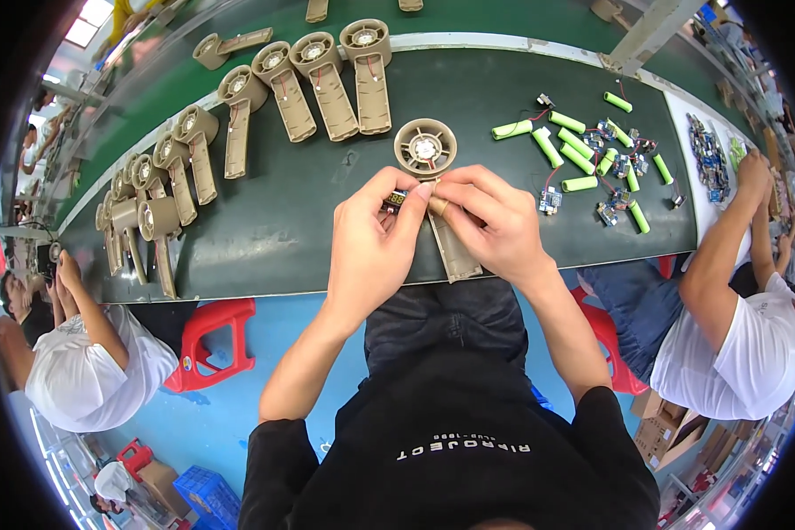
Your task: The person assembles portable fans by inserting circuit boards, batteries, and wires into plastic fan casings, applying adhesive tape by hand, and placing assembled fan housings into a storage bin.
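Note:
A tan handheld fan shell (425, 148) lies in front of me with its round head away from me. Its open handle (455, 252) points toward the table's near edge. My left hand (371, 243) pinches a small circuit board with a digit display (397, 200) just over the shell's neck. My right hand (502, 225) is closed at the same spot, thumb and fingertips meeting those of the left. What the right fingertips grip is too small and covered to make out. A tan piece shows between them, and the fingers hide the neck.
Many tan fan shells (327, 84) stretch along the left and back of the dark green table (318, 190). On the right lie green battery cells wired to small boards (578, 152). Co-workers sit at both sides; a co-worker's hand (753, 172) reaches over a white sheet of boards (707, 155).

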Demonstrator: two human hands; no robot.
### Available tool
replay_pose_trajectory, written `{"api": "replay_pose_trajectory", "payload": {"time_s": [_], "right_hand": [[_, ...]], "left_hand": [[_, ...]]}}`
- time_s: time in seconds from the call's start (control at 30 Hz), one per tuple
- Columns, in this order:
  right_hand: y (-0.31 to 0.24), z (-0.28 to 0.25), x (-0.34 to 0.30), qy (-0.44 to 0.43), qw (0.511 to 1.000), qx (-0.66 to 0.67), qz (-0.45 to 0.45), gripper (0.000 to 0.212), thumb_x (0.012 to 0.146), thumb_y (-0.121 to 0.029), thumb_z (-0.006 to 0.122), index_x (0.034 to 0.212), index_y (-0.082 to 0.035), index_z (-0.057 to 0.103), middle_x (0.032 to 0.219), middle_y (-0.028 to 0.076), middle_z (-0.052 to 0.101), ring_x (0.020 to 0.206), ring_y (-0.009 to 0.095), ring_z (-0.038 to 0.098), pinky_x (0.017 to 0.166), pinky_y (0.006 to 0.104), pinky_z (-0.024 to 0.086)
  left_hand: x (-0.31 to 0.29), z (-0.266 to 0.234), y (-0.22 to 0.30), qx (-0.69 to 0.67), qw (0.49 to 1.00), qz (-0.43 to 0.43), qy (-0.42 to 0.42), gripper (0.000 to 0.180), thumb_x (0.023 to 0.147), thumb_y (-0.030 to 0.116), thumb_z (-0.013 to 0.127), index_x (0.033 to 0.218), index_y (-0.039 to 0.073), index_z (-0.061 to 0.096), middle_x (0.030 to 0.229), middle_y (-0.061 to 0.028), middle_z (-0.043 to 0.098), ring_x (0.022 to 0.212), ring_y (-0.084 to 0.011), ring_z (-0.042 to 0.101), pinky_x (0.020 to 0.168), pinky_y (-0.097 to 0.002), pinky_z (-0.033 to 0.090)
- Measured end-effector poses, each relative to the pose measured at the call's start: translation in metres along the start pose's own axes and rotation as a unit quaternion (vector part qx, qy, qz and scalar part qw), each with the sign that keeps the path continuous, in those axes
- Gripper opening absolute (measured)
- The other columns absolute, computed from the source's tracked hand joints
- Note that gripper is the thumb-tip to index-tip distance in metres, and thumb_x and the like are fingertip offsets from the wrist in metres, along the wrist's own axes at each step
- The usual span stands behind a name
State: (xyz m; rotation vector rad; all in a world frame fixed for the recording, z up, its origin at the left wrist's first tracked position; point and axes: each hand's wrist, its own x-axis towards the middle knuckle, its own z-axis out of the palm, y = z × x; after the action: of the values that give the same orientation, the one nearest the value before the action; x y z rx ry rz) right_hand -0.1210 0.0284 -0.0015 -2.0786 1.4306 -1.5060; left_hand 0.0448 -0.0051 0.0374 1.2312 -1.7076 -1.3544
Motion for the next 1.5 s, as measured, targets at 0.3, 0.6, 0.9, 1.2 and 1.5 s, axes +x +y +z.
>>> {"api": "replay_pose_trajectory", "payload": {"time_s": [0.3, 0.6, 0.9, 1.2, 1.5], "right_hand": [[-0.006, 0.005, 0.006, 0.024, 0.999, -0.035, -0.011, 0.014, 0.076, 0.000, 0.072, 0.091, -0.003, 0.070, 0.084, 0.007, 0.064, 0.062, 0.018, 0.063, 0.053, 0.0280, 0.049], [-0.008, 0.008, 0.004, 0.027, 0.997, -0.057, -0.036, 0.013, 0.074, -0.002, 0.073, 0.087, -0.003, 0.068, 0.082, 0.007, 0.064, 0.060, 0.020, 0.062, 0.053, 0.0297, 0.048], [-0.004, 0.008, 0.009, 0.027, 0.995, -0.074, -0.062, 0.013, 0.074, 0.000, 0.072, 0.086, -0.002, 0.068, 0.080, 0.008, 0.065, 0.064, 0.023, 0.063, 0.055, 0.0307, 0.050], [-0.003, 0.011, 0.002, 0.053, 0.991, -0.091, -0.078, 0.019, 0.071, 0.006, 0.072, 0.089, 0.000, 0.066, 0.084, 0.010, 0.066, 0.069, 0.026, 0.065, 0.060, 0.0331, 0.054], [-0.002, 0.012, 0.005, 0.038, 0.994, -0.063, -0.084, 0.020, 0.072, 0.005, 0.072, 0.092, 0.000, 0.067, 0.086, 0.011, 0.066, 0.072, 0.027, 0.066, 0.062, 0.0337, 0.054]], "left_hand": [[-0.017, 0.001, -0.027, -0.030, 0.991, 0.120, 0.050, 0.032, 0.097, -0.001, 0.051, 0.129, -0.001, 0.050, 0.089, -0.0126, 0.068, 0.076, -0.0219, 0.065, 0.073, -0.0315, 0.052], [-0.019, 0.006, -0.031, 0.119, 0.957, 0.231, 0.132, 0.027, 0.085, -0.001, 0.069, 0.112, -0.002, 0.068, 0.098, -0.0141, 0.068, 0.082, -0.0229, 0.068, 0.071, -0.0313, 0.054], [-0.013, 0.008, -0.028, 0.154, 0.939, 0.275, 0.139, 0.033, 0.083, -0.004, 0.070, 0.115, -0.002, 0.067, 0.096, -0.0117, 0.066, 0.079, -0.0195, 0.065, 0.067, -0.0296, 0.053], [-0.010, 0.005, -0.031, 0.161, 0.939, 0.285, 0.105, 0.034, 0.081, -0.006, 0.071, 0.114, -0.003, 0.068, 0.094, -0.0125, 0.066, 0.078, -0.0206, 0.065, 0.069, -0.0286, 0.051], [-0.009, -0.003, -0.021, 0.148, 0.952, 0.257, 0.074, 0.030, 0.083, -0.004, 0.067, 0.113, -0.003, 0.065, 0.092, -0.0132, 0.063, 0.078, -0.0252, 0.064, 0.069, -0.0329, 0.051]]}}
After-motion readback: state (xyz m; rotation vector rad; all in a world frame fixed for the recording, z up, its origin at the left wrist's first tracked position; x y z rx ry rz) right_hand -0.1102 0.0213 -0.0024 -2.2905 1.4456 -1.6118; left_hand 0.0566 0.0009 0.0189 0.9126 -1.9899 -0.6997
